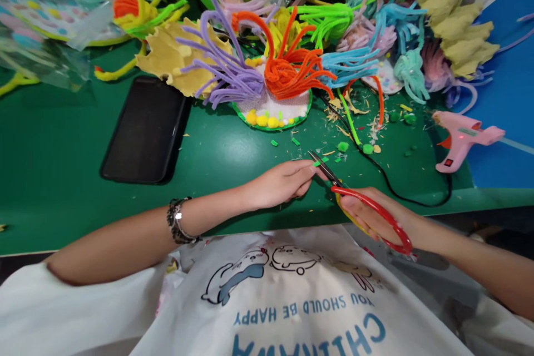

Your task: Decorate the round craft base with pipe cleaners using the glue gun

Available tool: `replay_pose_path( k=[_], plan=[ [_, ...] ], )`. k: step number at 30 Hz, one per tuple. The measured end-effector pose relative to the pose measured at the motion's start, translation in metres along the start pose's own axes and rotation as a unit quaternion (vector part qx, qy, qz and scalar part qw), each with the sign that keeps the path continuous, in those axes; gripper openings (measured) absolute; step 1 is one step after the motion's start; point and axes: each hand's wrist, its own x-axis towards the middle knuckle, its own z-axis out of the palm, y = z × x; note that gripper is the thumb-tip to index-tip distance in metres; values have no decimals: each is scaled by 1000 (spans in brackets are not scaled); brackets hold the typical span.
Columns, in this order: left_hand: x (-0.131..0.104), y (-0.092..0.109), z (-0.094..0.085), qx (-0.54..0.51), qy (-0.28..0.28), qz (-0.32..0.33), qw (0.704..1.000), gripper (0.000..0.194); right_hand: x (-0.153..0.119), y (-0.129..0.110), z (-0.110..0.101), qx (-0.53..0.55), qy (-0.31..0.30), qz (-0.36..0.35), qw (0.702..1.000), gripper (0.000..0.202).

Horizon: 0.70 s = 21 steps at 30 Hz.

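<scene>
One pair of scissors (362,198) reaches from the right grip (400,210) to the left grip (287,178), its long axis slanting forward and leftward, so the tips point away from the person, close beside the left fingertips. The blades are slim dark metal, and the big looped handles show red and some yellow. The right grip is wrapped around the handles; the left grip pinches one short green strip (316,164) right at the blades. Two green scraps (274,143) lie on the counter (217,144) just beyond the left grip, and two green fluffy balls (342,147) lie forward of the right grip. Farther ahead of the left grip sits one white disc (283,108) with a green rim, a row of yellow balls (262,120), one purple tuft (246,83) and one orange tuft (287,75). One black phone (144,128) lies left of the left grip; one pink glue gun (461,136) is to the right, ahead of the right grip.
</scene>
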Motion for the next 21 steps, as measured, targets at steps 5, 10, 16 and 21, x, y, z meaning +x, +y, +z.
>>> replay_pose_path(
  k=[5, 10, 16, 21],
  plan=[
    [0, 5, -1, -65, 6, -51, 997, 27, 2, 15, 4, 51, 14, 27, 998, 67],
    [0, 5, 0, -74, 3, -53, 996, 22, 3, 17, 4, 89, 5, 58, 994, 66],
    [-1, 2, -3, -80, -5, -40, 996, 19, 7, 10, -3, 45, 45, -20, 998, 69],
    [1, 4, -2, -132, 40, -21, 990, 24, 2, 23, -10, 32, -13, -36, 999, 64]
  ],
)
